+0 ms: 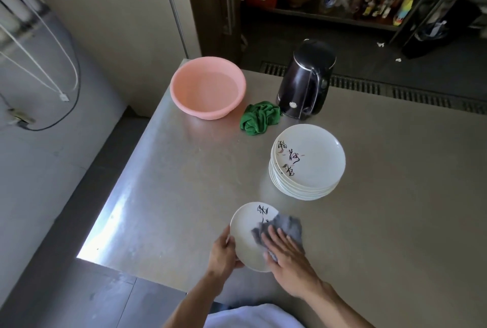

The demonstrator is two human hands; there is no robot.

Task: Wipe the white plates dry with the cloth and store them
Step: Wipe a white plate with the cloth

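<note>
Left hand (224, 254) grips white plate (247, 232) rim; right hand (286, 251) presses grey cloth (283, 227) flat on it; plate stack (308, 161) beyond on worktop (184, 182).

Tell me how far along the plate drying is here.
Done: nothing certain; the stack of plates on the table could be dried or waiting, I cannot tell which. In hand: the left hand grips the rim of one white plate while the right hand presses the grey cloth flat on it. Left: finishing this plate, then storing; the stack is not yet put away.
</note>
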